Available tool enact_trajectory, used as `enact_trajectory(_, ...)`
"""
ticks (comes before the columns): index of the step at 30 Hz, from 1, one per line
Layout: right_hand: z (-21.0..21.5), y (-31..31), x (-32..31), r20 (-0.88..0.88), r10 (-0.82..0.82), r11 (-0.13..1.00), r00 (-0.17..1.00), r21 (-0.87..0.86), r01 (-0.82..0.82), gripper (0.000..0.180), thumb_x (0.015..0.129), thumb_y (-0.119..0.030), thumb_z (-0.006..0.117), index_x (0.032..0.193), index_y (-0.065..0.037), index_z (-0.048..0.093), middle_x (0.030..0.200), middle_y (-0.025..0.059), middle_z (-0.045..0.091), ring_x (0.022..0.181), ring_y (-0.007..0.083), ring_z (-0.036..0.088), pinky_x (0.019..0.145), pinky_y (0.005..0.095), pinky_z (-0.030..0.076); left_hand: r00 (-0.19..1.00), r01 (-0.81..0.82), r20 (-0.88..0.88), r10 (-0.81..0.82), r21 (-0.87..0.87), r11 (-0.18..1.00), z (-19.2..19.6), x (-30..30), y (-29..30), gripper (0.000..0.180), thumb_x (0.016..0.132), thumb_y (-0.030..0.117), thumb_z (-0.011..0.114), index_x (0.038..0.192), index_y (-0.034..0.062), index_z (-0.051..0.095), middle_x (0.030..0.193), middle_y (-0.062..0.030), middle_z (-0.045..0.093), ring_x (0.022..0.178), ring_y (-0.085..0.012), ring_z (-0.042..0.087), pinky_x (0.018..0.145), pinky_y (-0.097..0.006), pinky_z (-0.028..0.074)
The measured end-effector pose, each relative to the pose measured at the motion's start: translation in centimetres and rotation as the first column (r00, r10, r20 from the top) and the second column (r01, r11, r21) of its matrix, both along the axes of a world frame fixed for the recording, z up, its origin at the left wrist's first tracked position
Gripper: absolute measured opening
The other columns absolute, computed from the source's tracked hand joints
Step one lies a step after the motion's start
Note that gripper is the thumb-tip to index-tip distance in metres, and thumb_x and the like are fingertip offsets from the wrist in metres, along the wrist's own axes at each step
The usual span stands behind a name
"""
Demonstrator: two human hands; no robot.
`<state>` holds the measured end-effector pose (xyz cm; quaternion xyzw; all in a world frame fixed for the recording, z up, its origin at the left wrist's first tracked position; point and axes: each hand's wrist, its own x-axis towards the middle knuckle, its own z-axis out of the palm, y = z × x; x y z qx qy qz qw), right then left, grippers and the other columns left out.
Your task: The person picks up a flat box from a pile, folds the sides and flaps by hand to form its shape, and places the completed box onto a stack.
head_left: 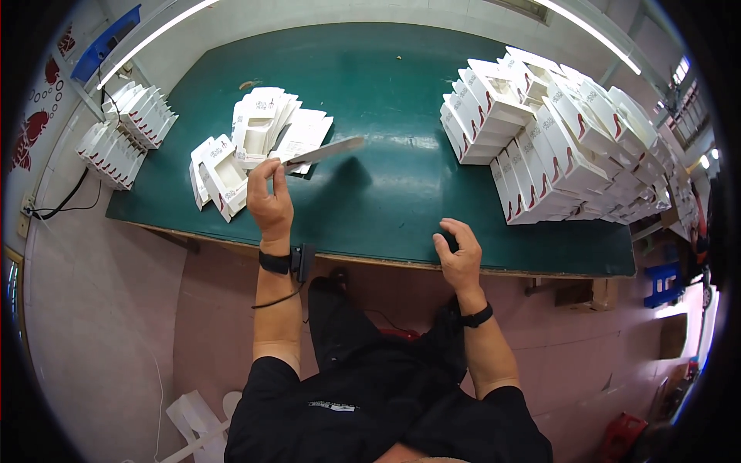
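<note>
Above the table's left half, my left hand (270,202) pinches one end of a flat white carton (330,151), seen nearly edge-on and tilted up toward the right. Just beyond that hand lie flat white cartons with window cut-outs (258,123), in an overlapping pile. A smaller group of the same flat cartons (224,176) rests left of my left hand. My right hand (461,256) hovers over the table's front edge, fingers curved and thumb apart, holding nothing.
The green table (386,85) spans the view. Rows of set-up white cartons with red marks (556,147) are stacked high on its right. More cartons (116,150) stand beyond its left edge. A blue stool (664,284) and a cardboard box (587,295) sit at the lower right.
</note>
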<state>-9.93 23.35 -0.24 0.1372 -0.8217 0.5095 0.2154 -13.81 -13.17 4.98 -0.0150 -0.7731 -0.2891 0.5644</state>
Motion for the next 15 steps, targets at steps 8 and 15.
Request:
enact_trajectory(8, 7.9, -3.4, 0.0, -0.309, 0.02, 0.998, 0.951, 0.061, -0.002, 0.037, 0.083, -0.008, 0.081, 0.118, -0.003, 0.07, 0.126, 0.0174, 0.068, 0.113, 0.0347, 0.068, 0.1, 0.0428, 0.054, 0.964, 0.262, 0.06, -0.26, -0.036, 0.964, 2.8, 5.2, 6.7, 0.011, 0.096, 0.0, 0.072, 0.106, 0.001, 0.069, 0.106, -0.0129, 0.074, 0.096, -0.0283, 0.071, 0.088, -0.036, 0.056)
enact_trajectory(15, 8.3, -4.4, -1.4, -0.255, 0.255, 0.912, 0.933, 0.383, -0.145, 0.037, 0.082, -0.005, 0.081, 0.118, -0.005, 0.071, 0.11, 0.0139, 0.074, 0.103, 0.0376, 0.07, 0.104, 0.048, 0.052, 0.906, 0.419, 0.109, -0.409, -0.093, 0.903, 2.9, 7.2, 10.1, 0.018, 0.093, 0.003, 0.076, 0.11, 0.0032, 0.068, 0.11, -0.0142, 0.073, 0.102, -0.0304, 0.07, 0.094, -0.041, 0.056)
